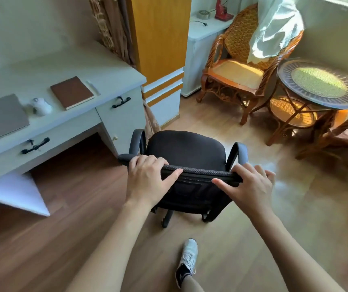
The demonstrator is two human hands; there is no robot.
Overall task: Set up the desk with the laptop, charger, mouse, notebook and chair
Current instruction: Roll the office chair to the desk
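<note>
Black mesh chair point(186, 152) at frame centre, right of the desk point(63, 123) kneehole: left hand point(148, 178) and right hand point(247, 184) grip its backrest top edge, likely rolls easily, steer from there.

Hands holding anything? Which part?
Both: left hand and right hand grip the top edge of the black office chair's backrest, fingers over, thumbs behind.

Bright daylight from the right; edges blurred and bowed.
</note>
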